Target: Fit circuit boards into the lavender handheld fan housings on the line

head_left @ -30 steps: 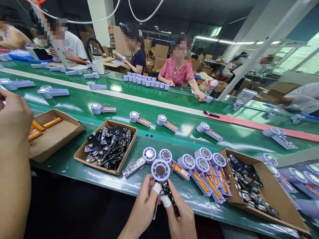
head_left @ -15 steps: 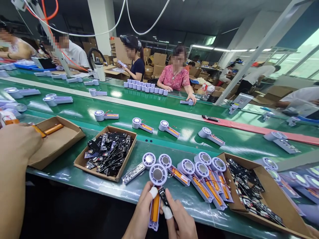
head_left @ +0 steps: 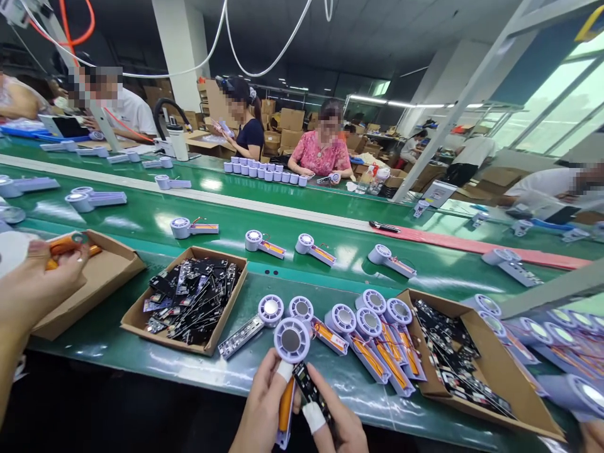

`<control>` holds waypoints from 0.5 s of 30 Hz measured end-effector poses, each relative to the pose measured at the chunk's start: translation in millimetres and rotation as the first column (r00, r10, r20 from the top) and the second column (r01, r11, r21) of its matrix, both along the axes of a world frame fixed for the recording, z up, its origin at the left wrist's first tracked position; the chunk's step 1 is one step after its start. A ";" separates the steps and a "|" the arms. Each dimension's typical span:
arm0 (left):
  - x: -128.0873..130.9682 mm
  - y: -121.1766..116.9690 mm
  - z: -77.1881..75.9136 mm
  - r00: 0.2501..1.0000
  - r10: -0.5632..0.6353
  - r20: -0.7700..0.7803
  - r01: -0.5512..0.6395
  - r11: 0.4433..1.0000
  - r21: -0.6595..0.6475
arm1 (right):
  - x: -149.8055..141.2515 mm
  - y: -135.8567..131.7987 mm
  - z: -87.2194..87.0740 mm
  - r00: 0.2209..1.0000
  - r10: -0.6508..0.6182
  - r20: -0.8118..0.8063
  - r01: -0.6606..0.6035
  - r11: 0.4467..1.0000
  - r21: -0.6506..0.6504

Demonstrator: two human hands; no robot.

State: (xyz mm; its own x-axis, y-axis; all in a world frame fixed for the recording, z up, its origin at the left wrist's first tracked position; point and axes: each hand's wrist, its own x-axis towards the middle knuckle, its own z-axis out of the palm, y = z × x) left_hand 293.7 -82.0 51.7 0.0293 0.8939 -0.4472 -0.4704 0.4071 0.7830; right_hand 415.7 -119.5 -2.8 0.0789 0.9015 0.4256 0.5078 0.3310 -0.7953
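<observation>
Near the bench's front edge, my left hand (head_left: pixel 262 402) is closed round the handle of a lavender handheld fan (head_left: pixel 302 354). The round head points away from me, and an orange battery (head_left: pixel 285 406) shows in its open handle. My right hand (head_left: pixel 340 420) pinches a narrow black circuit board (head_left: pixel 309 387) against the right side of the handle, just below the head. White tape wraps a digit on each hand. Beyond lie a fan with a board in its handle (head_left: pixel 243 335) and several fans with exposed batteries (head_left: pixel 372 352).
Cardboard trays of circuit boards stand left (head_left: pixel 182 343) and right (head_left: pixel 512 377). At far left a co-worker's hand (head_left: pixel 51 277) holds orange batteries over another cardboard tray (head_left: pixel 111 270). More fans lie along the green belt (head_left: pixel 226 251). Co-workers sit across it.
The circuit board has tilted and more of its face shows. The fan handle is turned slightly. At left, the co-worker's hand has lifted orange batteries. The whole view has shifted a little.
</observation>
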 end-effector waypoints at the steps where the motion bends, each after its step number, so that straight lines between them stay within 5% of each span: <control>1: 1.5 0.2 0.8 1.000 0.005 -0.019 -0.005 1.000 0.011 | 1.2 0.1 1.5 1.000 -0.013 0.013 0.014 1.000 -0.008; 8: 2.1 -0.8 4.2 0.994 -0.034 -0.108 0.050 0.989 0.142 | 3.6 3.7 15.9 0.979 -0.055 0.197 0.046 0.998 0.051; 15: 4.1 0.8 -7.8 0.922 0.078 -0.378 0.027 0.964 0.265 | -2.3 3.2 3.8 0.932 -0.059 0.358 0.012 0.991 0.130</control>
